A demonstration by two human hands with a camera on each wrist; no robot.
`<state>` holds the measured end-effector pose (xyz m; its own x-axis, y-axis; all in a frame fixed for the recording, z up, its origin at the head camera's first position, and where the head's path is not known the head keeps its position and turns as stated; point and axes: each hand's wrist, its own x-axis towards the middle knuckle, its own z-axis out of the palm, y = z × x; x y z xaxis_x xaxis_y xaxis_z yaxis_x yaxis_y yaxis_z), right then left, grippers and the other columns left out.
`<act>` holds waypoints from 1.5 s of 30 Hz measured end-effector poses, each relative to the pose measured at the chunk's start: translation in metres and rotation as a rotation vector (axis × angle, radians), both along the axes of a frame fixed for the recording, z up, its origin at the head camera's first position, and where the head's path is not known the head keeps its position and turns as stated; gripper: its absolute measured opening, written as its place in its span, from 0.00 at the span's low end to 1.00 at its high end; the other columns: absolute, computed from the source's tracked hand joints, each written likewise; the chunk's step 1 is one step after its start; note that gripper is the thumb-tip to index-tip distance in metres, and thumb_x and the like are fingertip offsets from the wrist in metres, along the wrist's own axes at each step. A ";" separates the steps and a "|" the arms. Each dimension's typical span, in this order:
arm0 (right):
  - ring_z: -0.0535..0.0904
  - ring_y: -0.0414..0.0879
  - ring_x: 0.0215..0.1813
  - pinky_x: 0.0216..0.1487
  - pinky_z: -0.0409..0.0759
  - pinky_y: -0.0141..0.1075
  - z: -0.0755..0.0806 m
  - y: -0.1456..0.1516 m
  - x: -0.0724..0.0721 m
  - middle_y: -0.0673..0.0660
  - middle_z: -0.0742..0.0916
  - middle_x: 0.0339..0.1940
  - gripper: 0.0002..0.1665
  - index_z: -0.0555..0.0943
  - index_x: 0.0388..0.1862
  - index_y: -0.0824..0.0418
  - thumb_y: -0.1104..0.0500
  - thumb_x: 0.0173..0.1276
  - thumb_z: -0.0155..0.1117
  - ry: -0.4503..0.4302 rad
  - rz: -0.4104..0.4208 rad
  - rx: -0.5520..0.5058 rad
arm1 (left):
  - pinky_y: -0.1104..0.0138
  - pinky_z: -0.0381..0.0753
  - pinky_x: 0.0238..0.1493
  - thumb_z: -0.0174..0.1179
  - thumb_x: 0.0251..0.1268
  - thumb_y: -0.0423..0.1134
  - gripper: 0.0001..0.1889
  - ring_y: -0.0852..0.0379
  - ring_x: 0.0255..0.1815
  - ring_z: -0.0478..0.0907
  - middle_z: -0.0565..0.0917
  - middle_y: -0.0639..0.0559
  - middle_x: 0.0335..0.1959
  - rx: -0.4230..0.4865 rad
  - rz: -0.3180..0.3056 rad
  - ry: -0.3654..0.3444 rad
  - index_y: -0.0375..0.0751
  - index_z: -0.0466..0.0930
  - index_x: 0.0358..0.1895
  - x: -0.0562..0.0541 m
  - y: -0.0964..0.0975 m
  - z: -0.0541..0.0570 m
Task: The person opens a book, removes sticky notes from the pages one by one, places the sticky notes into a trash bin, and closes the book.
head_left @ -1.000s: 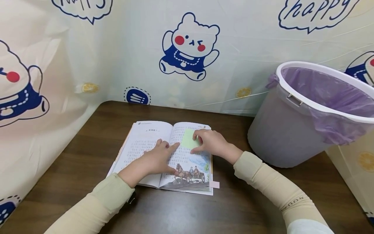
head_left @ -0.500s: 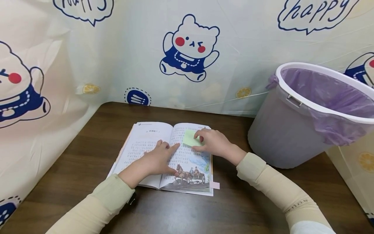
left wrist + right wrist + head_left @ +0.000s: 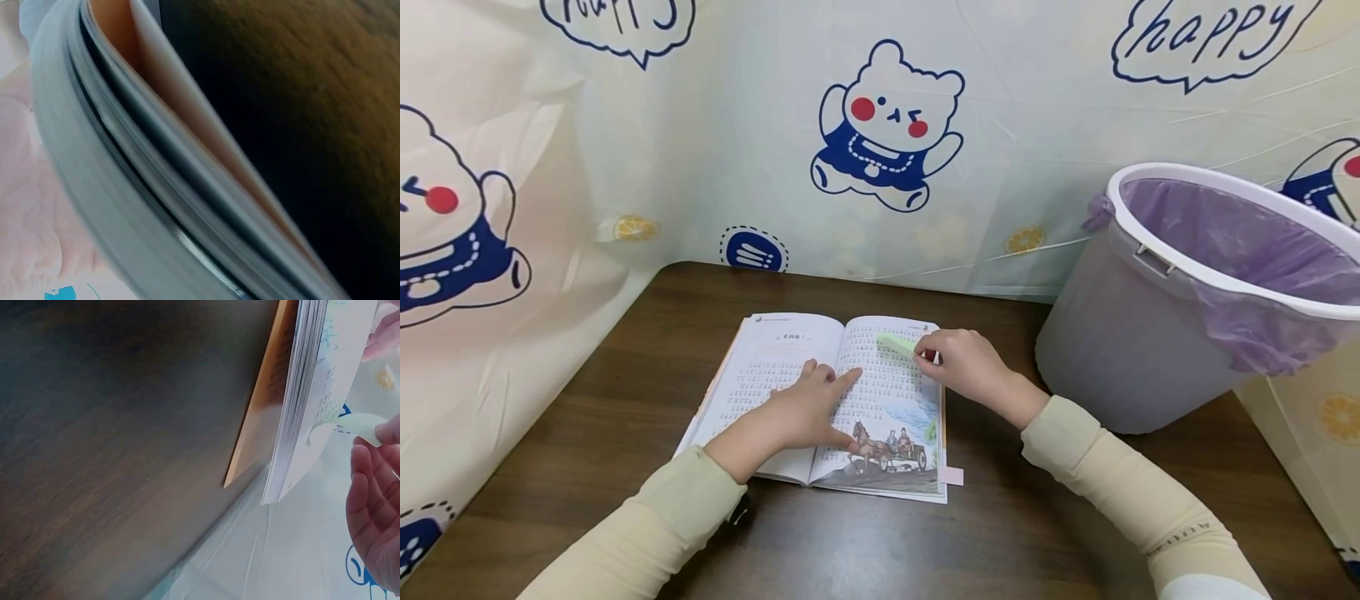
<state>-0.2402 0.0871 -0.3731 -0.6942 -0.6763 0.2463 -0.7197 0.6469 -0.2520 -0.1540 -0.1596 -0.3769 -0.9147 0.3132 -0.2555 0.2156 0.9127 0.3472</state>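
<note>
An open book [image 3: 758, 346] lies on the table, with printed text and a horse-cart picture on its right page. Across the middle of it rests my left hand [image 3: 793, 412], fingers spread, index finger and thumb on the right page. Between thumb and fingers my right hand [image 3: 967, 364] pinches one edge of a pale green sticky note [image 3: 895, 345]. In the right wrist view the sticky note [image 3: 361, 425] curves up from the page, its other end still against the paper. The left wrist view shows only the book's page edges [image 3: 181, 206], not the hand.
A grey bin [image 3: 1112, 342] with a purple liner stands right of the book. One pink tab [image 3: 951, 476] sticks out from the book's right edge. The brown table [image 3: 865, 550] meets a patterned curtain [image 3: 700, 167] behind and at the left.
My right hand has drawn right, peeling the sticky note; it lay flat on the page and now bends up, showing more text beneath. The left hand stays in place.
</note>
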 end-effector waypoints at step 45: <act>0.79 0.44 0.23 0.26 0.78 0.36 0.003 0.058 -0.011 0.54 0.86 0.24 0.04 0.89 0.39 0.64 0.63 0.70 0.72 -0.076 -0.282 -0.392 | 0.22 0.67 0.51 0.78 0.53 0.58 0.56 0.37 0.70 0.60 0.68 0.33 0.69 0.013 0.005 -0.015 0.45 0.57 0.82 0.000 -0.001 0.000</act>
<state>-0.2516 0.1453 -0.3700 -0.8628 -0.3260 0.3864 -0.5004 0.6600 -0.5604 -0.1539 -0.1606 -0.3766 -0.9124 0.3119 -0.2651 0.2056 0.9091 0.3623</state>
